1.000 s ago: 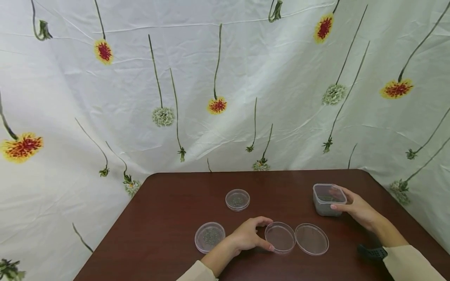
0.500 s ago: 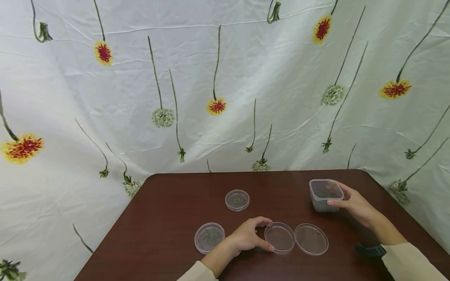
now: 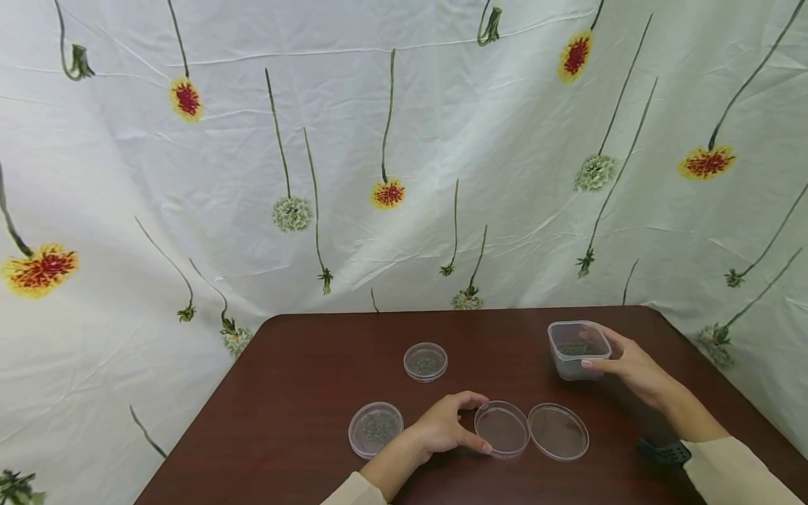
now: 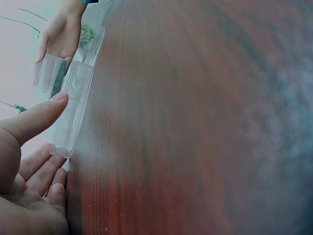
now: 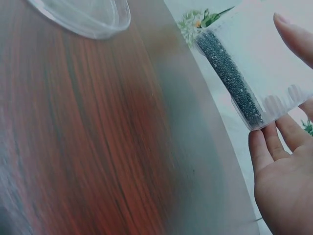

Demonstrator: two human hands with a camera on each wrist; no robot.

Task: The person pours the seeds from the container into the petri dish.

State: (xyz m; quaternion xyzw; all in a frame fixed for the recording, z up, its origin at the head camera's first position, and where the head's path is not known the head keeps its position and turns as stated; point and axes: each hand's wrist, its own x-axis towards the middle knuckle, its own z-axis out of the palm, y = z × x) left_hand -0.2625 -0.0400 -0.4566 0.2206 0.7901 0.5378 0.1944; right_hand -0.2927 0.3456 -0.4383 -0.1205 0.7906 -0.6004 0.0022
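My left hand (image 3: 445, 424) holds the rim of a clear petri dish (image 3: 503, 429) on the table, thumb at its near side and fingers at its far side. That dish shows nothing inside. Touching its right side lies a second clear round dish or lid (image 3: 558, 431). Farther right, my right hand (image 3: 634, 365) grips a clear square plastic tub (image 3: 571, 368) from its right side. Small dark grains (image 5: 230, 78) form a layer in the tub's bottom, seen in the right wrist view. The tub appears raised off the table.
Two petri dishes with greenish-dark specks stand on the brown table (image 3: 303, 393): a near-left dish (image 3: 366, 438) beside my left forearm, and a far dish (image 3: 426, 362). A white flowered cloth (image 3: 341, 140) hangs behind the table.
My right hand has moved the tub left and slightly away, tilting it a little. The left hand and the dish it holds have stayed in place.
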